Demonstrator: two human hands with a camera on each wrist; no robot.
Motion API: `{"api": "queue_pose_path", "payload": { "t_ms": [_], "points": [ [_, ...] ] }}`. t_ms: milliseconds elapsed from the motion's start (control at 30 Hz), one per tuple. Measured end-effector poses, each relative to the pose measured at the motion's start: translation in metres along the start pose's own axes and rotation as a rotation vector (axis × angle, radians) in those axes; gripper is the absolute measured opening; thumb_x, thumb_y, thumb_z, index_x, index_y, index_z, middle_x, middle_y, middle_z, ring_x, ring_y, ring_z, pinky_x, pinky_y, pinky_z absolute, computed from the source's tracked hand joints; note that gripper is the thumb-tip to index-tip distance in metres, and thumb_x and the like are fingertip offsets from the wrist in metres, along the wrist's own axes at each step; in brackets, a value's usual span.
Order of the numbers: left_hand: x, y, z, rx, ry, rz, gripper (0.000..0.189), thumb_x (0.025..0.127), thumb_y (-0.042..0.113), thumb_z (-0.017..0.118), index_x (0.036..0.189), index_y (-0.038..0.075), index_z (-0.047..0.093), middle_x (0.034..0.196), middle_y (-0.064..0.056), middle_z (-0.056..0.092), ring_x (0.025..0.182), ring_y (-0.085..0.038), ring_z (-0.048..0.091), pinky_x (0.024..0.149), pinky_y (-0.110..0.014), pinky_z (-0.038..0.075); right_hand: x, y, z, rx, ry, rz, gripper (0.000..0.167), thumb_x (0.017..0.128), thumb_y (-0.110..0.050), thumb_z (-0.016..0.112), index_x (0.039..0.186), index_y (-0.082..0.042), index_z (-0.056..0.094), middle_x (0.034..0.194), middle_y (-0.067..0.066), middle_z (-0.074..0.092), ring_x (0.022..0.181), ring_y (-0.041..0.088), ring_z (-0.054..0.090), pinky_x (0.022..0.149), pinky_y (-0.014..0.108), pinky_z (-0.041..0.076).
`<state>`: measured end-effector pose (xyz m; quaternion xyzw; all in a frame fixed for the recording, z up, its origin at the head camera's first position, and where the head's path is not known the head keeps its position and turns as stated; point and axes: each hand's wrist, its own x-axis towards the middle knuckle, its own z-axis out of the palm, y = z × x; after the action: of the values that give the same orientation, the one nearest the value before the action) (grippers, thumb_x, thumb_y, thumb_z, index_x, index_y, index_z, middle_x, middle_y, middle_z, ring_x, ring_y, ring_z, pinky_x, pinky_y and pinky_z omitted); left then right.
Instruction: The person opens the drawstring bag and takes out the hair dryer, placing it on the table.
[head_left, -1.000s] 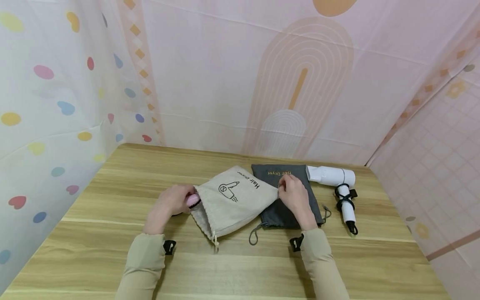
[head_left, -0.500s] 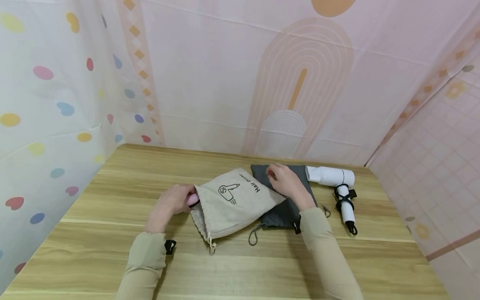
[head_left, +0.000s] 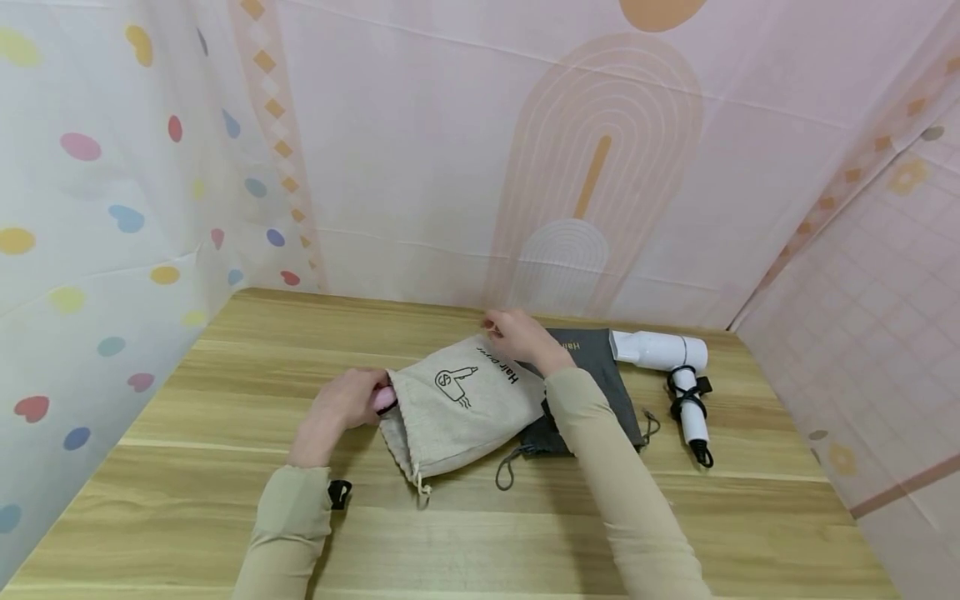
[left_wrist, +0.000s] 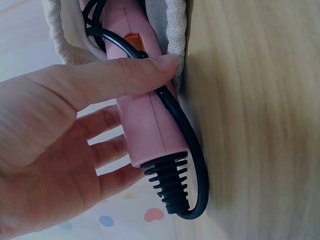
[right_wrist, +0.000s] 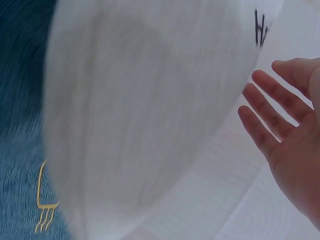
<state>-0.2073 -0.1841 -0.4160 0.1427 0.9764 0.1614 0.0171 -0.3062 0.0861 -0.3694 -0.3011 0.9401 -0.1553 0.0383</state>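
Observation:
My left hand grips the pink handle of a hair dryer at the mouth of a beige drawstring bag. The thumb lies across the handle just under an orange switch, over a looped black cord. The dryer's upper part is hidden inside the bag, which bears a dryer drawing and "Hair Dryer" lettering. At the bag's far corner is my right hand; in the right wrist view its fingers are spread loosely beside the cloth edge, with nothing held.
Partly under the beige bag lies a dark grey drawstring bag with gold lettering. To its right rests a white hair dryer, black cord wound round its handle. A patterned curtain borders the wooden table.
My right hand has let go of the bag's right corner and moved left to its far corner. That right corner has shifted and dropped. The left hand keeps its grip on the hair dryer.

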Motion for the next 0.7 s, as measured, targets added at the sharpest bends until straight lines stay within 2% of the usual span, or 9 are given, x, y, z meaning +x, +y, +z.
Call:
{"api": "queue_pose_path", "payload": {
  "t_ms": [100, 300, 467, 700],
  "points": [
    [0.001, -0.001, 0.001, 0.0, -0.003, 0.0, 0.028, 0.069, 0.007, 0.078, 0.09, 0.011, 0.06, 0.091, -0.011, 0.066, 0.082, -0.027, 0.061, 0.069, -0.045, 0.05, 0.004, -0.003, 0.003, 0.005, -0.022, 0.0, 0.031, 0.097, -0.009, 0.047, 0.125, -0.005, 0.057, 0.127, 0.011, 0.061, 0.116, 0.026, 0.059, 0.098, 0.038, 0.048],
    [0.0, 0.0, 0.0, -0.006, -0.006, 0.005, 0.028, 0.068, 0.007, 0.078, 0.091, 0.011, 0.061, 0.093, -0.012, 0.067, 0.084, -0.029, 0.063, 0.071, -0.046, 0.051, 0.008, -0.004, 0.009, -0.046, -0.03, -0.008, 0.034, 0.097, -0.013, 0.049, 0.13, -0.008, 0.054, 0.132, 0.009, 0.058, 0.119, 0.025, 0.057, 0.099, 0.037, 0.046],
    [-0.002, 0.0, -0.001, -0.015, -0.004, 0.009, 0.029, 0.068, 0.006, 0.079, 0.091, 0.011, 0.062, 0.093, -0.011, 0.068, 0.084, -0.028, 0.063, 0.071, -0.046, 0.051, 0.011, -0.005, 0.019, -0.04, -0.044, -0.007, 0.036, 0.099, -0.016, 0.047, 0.134, -0.009, 0.051, 0.137, 0.008, 0.055, 0.126, 0.024, 0.052, 0.107, 0.037, 0.041],
    [-0.001, -0.001, 0.001, -0.016, 0.0, 0.008, 0.031, 0.067, 0.007, 0.079, 0.093, 0.011, 0.062, 0.093, -0.01, 0.067, 0.084, -0.027, 0.062, 0.072, -0.045, 0.05, 0.01, -0.001, 0.03, -0.141, -0.057, 0.001, 0.025, 0.099, -0.011, 0.046, 0.12, -0.011, 0.06, 0.125, 0.005, 0.061, 0.122, 0.024, 0.053, 0.107, 0.036, 0.039]
  ]
}}
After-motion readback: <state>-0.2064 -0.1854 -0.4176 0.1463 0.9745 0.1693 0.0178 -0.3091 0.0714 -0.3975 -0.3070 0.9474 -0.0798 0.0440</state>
